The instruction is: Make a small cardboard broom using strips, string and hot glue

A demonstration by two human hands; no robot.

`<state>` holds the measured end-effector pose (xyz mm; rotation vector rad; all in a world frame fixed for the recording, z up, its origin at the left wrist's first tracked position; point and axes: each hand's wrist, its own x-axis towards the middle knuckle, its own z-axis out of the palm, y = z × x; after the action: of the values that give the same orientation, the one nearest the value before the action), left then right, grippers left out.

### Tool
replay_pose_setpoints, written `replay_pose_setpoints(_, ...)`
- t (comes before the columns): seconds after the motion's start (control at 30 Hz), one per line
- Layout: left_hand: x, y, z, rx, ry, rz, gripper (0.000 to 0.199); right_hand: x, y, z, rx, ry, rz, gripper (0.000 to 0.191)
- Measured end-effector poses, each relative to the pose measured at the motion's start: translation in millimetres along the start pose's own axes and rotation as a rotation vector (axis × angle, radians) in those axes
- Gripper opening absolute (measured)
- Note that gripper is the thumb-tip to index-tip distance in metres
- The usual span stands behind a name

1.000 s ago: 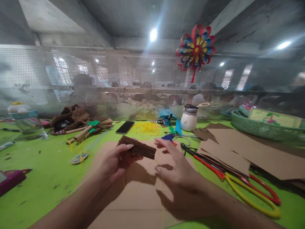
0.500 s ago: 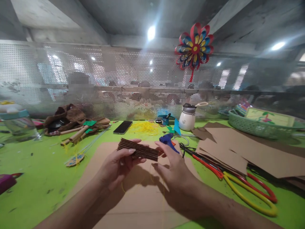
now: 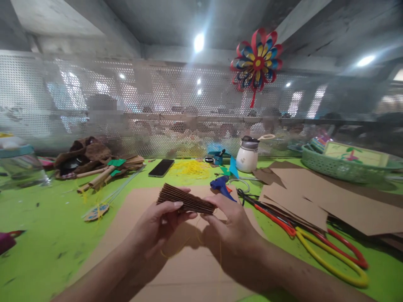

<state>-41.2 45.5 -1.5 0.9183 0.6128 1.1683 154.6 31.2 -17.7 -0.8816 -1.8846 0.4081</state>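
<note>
A pleated stack of brown paper [image 3: 185, 199], folded like an accordion, is held above a tan sheet of card [image 3: 179, 274]. My left hand [image 3: 160, 220] grips its left part, thumb on the front and fingers behind and below. With thumb and fingers, my right hand [image 3: 231, 220] pinches the right end. The folds fan wider at the left and press together at the right. A thin yellow thread [image 3: 176, 253] loops below the paper and hangs down near my right hand.
A blue glue gun [image 3: 220, 184] lies behind my right hand. Large scissors [image 3: 333, 260] and brown card sheets [image 3: 343, 193] are at right, near a green basket [image 3: 340, 165]. A phone [image 3: 161, 167], yellow shreds [image 3: 195, 168] and a white jar [image 3: 247, 157] stand along the back.
My right hand has closed in on the paper's right end and now pinches it. The pleats have spread at the left and squeezed together at the right.
</note>
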Motion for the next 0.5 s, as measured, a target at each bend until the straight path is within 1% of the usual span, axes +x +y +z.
replay_pose_setpoints(0.1, -1, -3, 0.1, 0.011, -0.013, -0.028, 0.033, 0, -2, -5, -0.114, -0.039, -0.053, 0.018)
replay_pose_setpoints(0.17, -2, -1, 1.6, 0.002, -0.007, -0.052, 0.037, -1, -6, -8, -0.154, -0.049, -0.073, 0.019)
replay_pose_setpoints(0.23, -4, 5, 3.4, -0.019, -0.005, -0.058, 0.035, -1, -9, -10, -0.155, -0.055, -0.078, 0.021)
replay_pose_setpoints(0.3, -3, 15, 4.2, -0.029, 0.013, -0.015, 0.028, -1, -6, -11, -0.126, -0.035, -0.06, 0.021)
replay_pose_setpoints(0.33, -2, 21, 4.2, -0.029, 0.033, 0.029, 0.025, 0, -3, -11, -0.109, -0.02, -0.046, 0.02)
replay_pose_setpoints(0.43, 2, 45, 2.8, -0.039, 0.111, 0.147, 0.029, 3, 10, -13, -0.083, 0.011, -0.009, 0.015)
replay_pose_setpoints(0.5, 3, 64, 1.0, -0.04, 0.159, 0.275, 0.031, 6, 17, -15, -0.086, 0.001, -0.011, 0.013)
